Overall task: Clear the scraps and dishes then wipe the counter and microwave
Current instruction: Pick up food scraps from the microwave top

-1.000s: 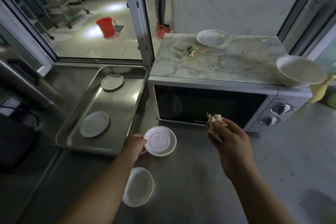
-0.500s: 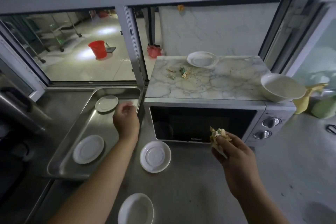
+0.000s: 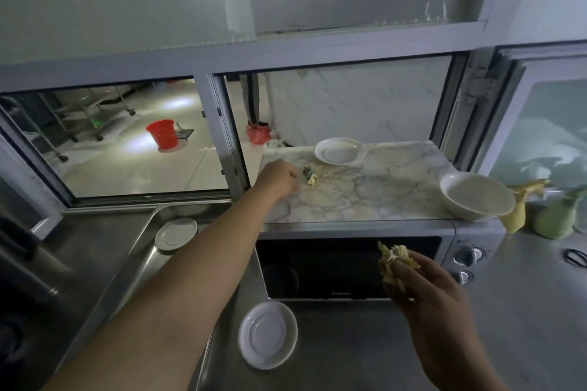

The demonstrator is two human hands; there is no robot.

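Food scraps (image 3: 313,176) lie on the marble-patterned top of the microwave (image 3: 359,203). My left hand (image 3: 279,178) reaches over that top, fingers curled down at the left edge of the scraps; whether it grips any is hidden. In front of the dark microwave door, my right hand (image 3: 425,292) pinches a bunch of yellowish scraps (image 3: 392,262). A small white plate (image 3: 340,151) sits at the back of the microwave top and a white bowl (image 3: 476,197) at its right edge. A white saucer (image 3: 268,333) lies on the steel counter below the door.
A steel tray (image 3: 136,247) on the left holds another saucer (image 3: 176,233). A yellow cloth (image 3: 517,209) and a green cloth (image 3: 556,219) sit right of the microwave, with a black ring (image 3: 575,257) nearby. The window frame (image 3: 222,143) stands behind.
My left hand let go of the saucer on the counter, rose past the tray and reached onto the microwave top to the scraps. The view tilted upward. My right hand kept its scraps.
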